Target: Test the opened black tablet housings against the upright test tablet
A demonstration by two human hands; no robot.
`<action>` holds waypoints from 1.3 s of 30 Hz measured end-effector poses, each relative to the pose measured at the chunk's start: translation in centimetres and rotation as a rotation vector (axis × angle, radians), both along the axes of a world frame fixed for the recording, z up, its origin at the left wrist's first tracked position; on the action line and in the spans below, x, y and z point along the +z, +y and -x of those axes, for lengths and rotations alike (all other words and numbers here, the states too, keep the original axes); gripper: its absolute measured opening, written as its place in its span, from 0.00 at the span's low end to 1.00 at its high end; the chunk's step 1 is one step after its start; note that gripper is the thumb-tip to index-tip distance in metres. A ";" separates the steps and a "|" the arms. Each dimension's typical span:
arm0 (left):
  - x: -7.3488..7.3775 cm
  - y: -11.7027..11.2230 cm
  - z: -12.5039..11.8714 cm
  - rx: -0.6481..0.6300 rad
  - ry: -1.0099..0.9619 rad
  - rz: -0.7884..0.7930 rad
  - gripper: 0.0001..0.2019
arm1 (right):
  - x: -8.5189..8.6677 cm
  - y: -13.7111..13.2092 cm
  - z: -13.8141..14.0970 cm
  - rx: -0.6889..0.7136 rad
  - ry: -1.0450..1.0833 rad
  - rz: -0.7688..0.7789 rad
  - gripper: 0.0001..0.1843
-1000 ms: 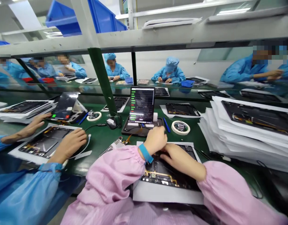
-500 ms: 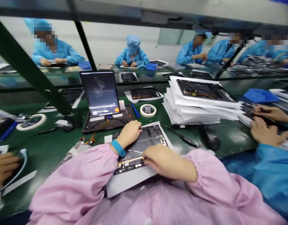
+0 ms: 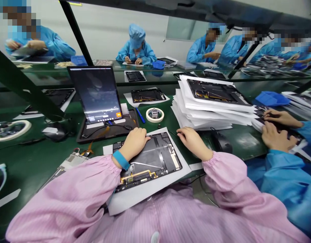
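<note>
The left hand (image 3: 134,143) rests loosely curled, gripping nothing, on the far left corner of the opened tablet (image 3: 150,160), which lies on a white sheet (image 3: 145,195) on the green worktop (image 3: 39,162). The right hand (image 3: 192,141), fingers spread and empty, presses the sheet's far right edge, near a black mouse (image 3: 220,143).

A green workbench (image 3: 31,162) under dark slanting frame struts (image 3: 74,32), pale wall (image 3: 104,37) behind.

Pink finely striped sleeves (image 3: 76,195) with a blue wristband (image 3: 121,159); a black opened tablet (image 3: 147,160) with gold-coloured traces on a white sheet (image 3: 145,194); green worktop (image 3: 31,158); a co-worker's blue sleeve (image 3: 282,175); white tape roll (image 3: 154,115).
</note>
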State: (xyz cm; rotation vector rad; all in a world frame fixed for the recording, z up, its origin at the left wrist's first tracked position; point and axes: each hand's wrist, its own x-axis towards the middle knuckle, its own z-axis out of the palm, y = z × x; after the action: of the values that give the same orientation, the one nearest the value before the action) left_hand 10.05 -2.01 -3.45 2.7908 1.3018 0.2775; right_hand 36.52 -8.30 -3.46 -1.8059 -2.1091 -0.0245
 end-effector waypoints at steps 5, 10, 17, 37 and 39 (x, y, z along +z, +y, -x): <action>1.0 -0.4 1.0 0.029 -0.176 0.097 0.12 | 1.3 -1.9 0.2 0.031 0.494 0.215 0.10; 0.6 -0.3 1.1 0.067 -0.203 0.319 0.15 | 1.2 -3.4 0.1 0.107 0.653 0.445 0.12; 0.3 -0.1 1.1 0.057 -0.185 0.309 0.17 | 0.6 -3.7 -0.1 0.172 0.456 0.356 0.07; 0.2 1.4 1.4 -0.024 -0.311 0.393 0.18 | -1.6 -4.5 2.2 0.207 0.312 0.266 0.11; 0.2 1.5 1.4 -0.009 -0.294 0.396 0.18 | -2.4 -4.6 2.2 0.233 0.196 0.207 0.12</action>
State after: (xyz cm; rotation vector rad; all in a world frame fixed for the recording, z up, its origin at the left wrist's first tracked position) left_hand 8.69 -0.50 -3.30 2.3239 1.1309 0.3678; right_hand 34.35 -12.91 -5.82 -1.5818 -2.2299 0.4270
